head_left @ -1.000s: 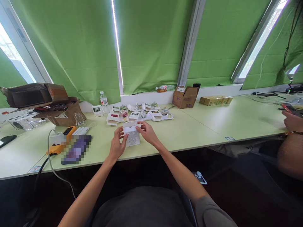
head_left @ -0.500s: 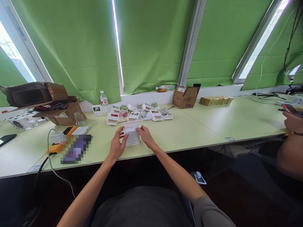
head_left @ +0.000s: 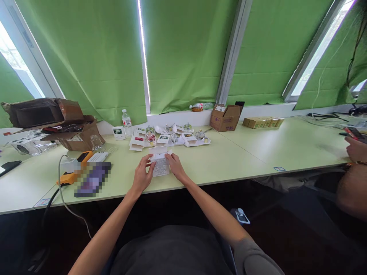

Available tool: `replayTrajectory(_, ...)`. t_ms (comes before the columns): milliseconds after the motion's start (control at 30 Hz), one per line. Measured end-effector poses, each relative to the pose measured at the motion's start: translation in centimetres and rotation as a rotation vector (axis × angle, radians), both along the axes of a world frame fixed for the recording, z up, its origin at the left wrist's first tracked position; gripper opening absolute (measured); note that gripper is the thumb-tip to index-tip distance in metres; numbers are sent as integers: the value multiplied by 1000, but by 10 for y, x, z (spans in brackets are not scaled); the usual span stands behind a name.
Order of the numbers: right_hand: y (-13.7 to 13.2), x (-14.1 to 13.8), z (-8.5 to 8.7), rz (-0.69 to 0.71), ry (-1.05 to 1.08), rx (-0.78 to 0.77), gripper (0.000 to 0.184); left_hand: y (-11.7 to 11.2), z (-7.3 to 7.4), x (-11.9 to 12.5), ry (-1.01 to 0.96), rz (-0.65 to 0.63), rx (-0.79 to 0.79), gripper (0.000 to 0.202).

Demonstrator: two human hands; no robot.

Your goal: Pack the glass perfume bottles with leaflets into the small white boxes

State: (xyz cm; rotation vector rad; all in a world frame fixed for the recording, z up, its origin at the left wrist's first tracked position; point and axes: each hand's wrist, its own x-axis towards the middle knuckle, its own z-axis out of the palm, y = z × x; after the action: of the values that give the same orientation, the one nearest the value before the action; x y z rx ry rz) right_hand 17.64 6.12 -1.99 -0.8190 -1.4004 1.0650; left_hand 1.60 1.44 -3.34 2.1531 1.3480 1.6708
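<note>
A small white printed carton point(head_left: 161, 167) stands near the table's front edge, its top flap raised at the back. My left hand point(head_left: 144, 170) is closed on the carton's left side, thumb against the front face. At the upper right corner, my right hand point(head_left: 175, 166) grips it, with the thumb at the top edge by a side flap. What is inside the carton cannot be seen. Just behind it lie several opened white boxes point(head_left: 137, 141) with round clear glass ornaments point(head_left: 200, 135) beside them.
Left of my hands are a blurred-out phone point(head_left: 93, 179), an orange power strip point(head_left: 66, 178) and cables. Cardboard boxes point(head_left: 82, 135) are stacked at the far left. A water bottle point(head_left: 126, 119), a brown carton point(head_left: 225, 117) and yellow boxes point(head_left: 262, 122) stand along the back. A person's hand point(head_left: 356, 149) holds a phone at right.
The carton's raised top flap looks tilted further back. Both hands keep almost the same hold, and the camera view has shifted very slightly.
</note>
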Motion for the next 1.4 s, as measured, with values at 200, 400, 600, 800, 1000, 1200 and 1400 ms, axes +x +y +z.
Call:
replayTrajectory(200,1,0,0,-6,-6,-24,27,-1,1,0,-1,-5,-10,32)
replayTrajectory(400,0,0,0,6,-6,-19,28,0,0,-1,-1,-6,-12,32)
replayTrajectory(600,-2,0,2,22,-2,-14,30,1,0,-1,-4,-8,-15,32)
replayTrajectory(800,-7,1,8,98,4,12,42,1,1,-1,-10,-38,-27,31)
replayTrajectory(1000,-6,6,11,230,75,-121,65,-1,3,-1,-9,-26,-57,30)
replayTrajectory(1200,-7,7,12,252,76,-151,74,-2,3,0,-6,-24,-48,29)
replayTrajectory(1400,-11,7,10,297,70,-83,74,-2,2,-1,-8,-24,-56,30)
